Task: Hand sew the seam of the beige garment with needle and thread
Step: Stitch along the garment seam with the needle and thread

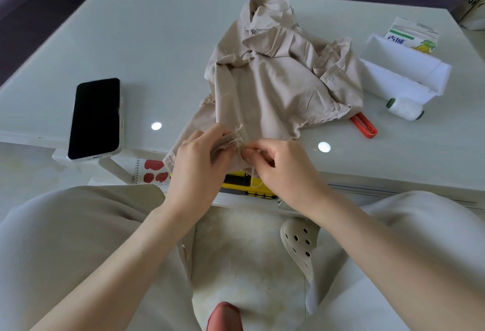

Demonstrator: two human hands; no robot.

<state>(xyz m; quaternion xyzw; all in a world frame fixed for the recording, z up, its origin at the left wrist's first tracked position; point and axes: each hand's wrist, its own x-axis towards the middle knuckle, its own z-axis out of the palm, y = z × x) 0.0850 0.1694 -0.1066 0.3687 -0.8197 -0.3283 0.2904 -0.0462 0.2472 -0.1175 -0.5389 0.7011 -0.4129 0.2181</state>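
Bunching the frayed near edge of the beige garment, the left hand grips the cloth; the right hand pinches the same edge just beside it, thread trailing below.

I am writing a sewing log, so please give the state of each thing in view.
beige garment: crumpled on the table, near edge in both hands
left hand: grips the garment edge
right hand: pinches the seam
phone: face up, screen dark
thread spool: lying on its side
white box: open
red tool: partly under the garment
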